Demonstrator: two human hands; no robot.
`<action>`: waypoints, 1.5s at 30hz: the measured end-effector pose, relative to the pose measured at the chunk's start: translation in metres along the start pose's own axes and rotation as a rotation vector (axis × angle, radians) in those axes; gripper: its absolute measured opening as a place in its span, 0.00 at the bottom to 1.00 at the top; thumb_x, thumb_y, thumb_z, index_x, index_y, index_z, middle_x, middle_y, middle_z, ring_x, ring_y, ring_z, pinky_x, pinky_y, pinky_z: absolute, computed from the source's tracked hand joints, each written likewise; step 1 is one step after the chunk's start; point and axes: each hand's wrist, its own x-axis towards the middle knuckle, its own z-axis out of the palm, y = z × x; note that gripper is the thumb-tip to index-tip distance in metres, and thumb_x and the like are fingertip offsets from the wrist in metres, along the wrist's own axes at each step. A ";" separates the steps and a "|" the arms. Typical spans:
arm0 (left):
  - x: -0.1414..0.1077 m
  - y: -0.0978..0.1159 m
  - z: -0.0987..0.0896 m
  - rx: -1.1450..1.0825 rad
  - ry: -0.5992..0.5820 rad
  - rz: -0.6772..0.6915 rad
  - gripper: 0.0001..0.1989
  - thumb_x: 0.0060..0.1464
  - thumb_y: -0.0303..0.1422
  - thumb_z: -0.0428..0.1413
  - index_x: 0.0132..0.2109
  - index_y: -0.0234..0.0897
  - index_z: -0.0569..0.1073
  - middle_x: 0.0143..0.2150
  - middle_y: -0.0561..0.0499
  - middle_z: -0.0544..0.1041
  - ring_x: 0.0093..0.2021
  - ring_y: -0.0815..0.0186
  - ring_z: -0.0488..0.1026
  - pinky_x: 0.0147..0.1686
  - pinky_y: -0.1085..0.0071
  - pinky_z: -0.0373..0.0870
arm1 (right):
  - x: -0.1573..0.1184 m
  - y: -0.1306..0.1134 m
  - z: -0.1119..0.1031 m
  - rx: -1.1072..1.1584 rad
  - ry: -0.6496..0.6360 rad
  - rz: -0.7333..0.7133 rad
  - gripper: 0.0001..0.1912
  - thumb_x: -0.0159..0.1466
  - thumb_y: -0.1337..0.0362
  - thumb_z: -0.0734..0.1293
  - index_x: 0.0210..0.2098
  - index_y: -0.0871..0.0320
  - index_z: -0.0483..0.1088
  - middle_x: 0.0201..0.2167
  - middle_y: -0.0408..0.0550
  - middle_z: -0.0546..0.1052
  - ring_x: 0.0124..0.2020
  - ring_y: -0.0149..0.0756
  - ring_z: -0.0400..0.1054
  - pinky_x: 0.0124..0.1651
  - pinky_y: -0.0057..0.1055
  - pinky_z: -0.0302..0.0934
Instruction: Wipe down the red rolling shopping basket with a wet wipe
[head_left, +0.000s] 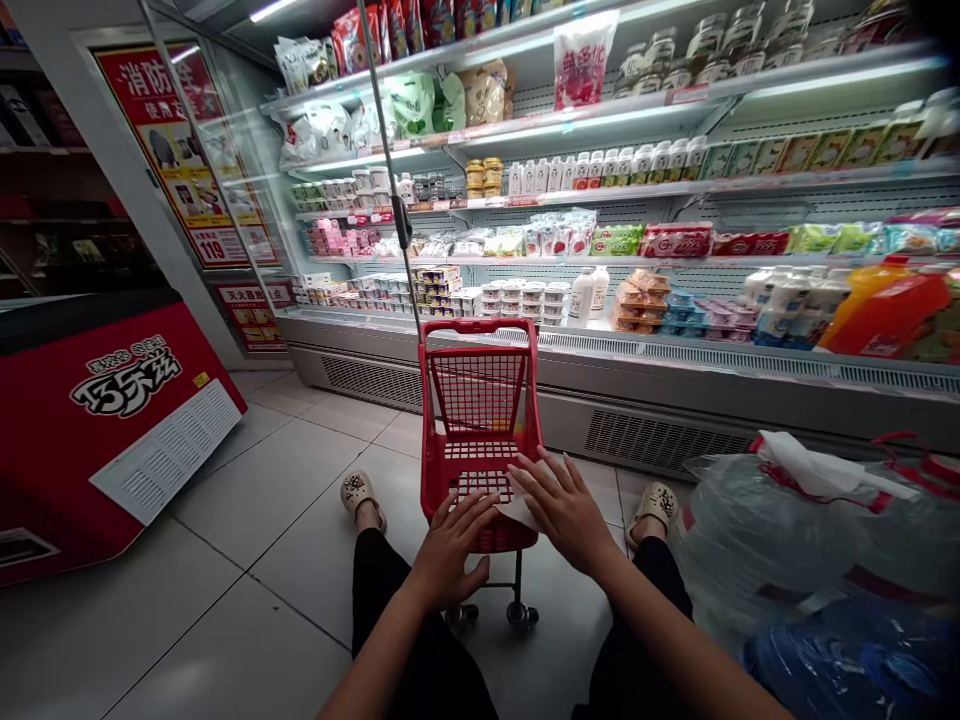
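Note:
In front of me stands a small red shopping cart (480, 390) with a grid basket, a tall back frame and small wheels. My left hand (455, 545) is at the near left rim of the basket, fingers stretched out and thumb apart. At the near right corner is my right hand (562, 505), its fingers spread and extended over the basket. A thin white wipe or tissue (517, 510) lies under the right hand's fingers, against the near rim. Whether those fingers grip it or only rest on it is hidden.
An open refrigerated shelf (480, 260) with several rows of packaged goods runs behind the cart. A red freezer (112, 430) stands at left. Wrapped bottles of water (780, 540) are on the right. My legs and clogs (364, 497) flank the cart on the tiled floor (247, 520).

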 end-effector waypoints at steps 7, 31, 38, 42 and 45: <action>0.002 0.004 -0.007 -0.084 -0.049 -0.024 0.44 0.50 0.26 0.55 0.74 0.45 0.58 0.76 0.53 0.60 0.77 0.58 0.51 0.76 0.50 0.38 | -0.001 0.024 0.036 0.242 -0.049 0.033 0.27 0.79 0.54 0.51 0.75 0.46 0.54 0.77 0.39 0.51 0.79 0.46 0.33 0.75 0.51 0.52; -0.012 -0.011 -0.027 -0.290 -0.093 -0.123 0.37 0.51 0.26 0.53 0.68 0.53 0.70 0.70 0.57 0.71 0.75 0.57 0.58 0.75 0.48 0.41 | 0.035 0.060 0.000 0.182 -0.162 -0.223 0.24 0.79 0.55 0.50 0.62 0.47 0.73 0.63 0.42 0.75 0.72 0.38 0.58 0.77 0.51 0.47; -0.013 -0.036 -0.034 -0.409 -0.027 -0.194 0.18 0.63 0.34 0.50 0.55 0.51 0.79 0.63 0.56 0.78 0.74 0.57 0.59 0.75 0.46 0.38 | 0.024 0.021 0.015 0.174 -0.045 -0.174 0.21 0.78 0.59 0.52 0.58 0.49 0.73 0.53 0.47 0.79 0.63 0.41 0.67 0.76 0.54 0.48; -0.007 -0.048 -0.029 -0.380 0.025 -0.200 0.17 0.68 0.35 0.47 0.49 0.49 0.81 0.64 0.56 0.77 0.75 0.59 0.59 0.76 0.46 0.37 | 0.001 -0.012 0.009 0.187 -0.064 -0.229 0.24 0.77 0.60 0.56 0.71 0.48 0.62 0.60 0.46 0.76 0.65 0.41 0.66 0.76 0.52 0.51; 0.001 -0.052 -0.021 -0.273 0.067 -0.222 0.20 0.71 0.36 0.44 0.49 0.49 0.82 0.65 0.56 0.76 0.75 0.59 0.57 0.75 0.44 0.37 | 0.000 -0.021 -0.006 0.173 -0.137 -0.315 0.31 0.77 0.58 0.57 0.77 0.46 0.48 0.70 0.42 0.67 0.71 0.39 0.59 0.76 0.46 0.50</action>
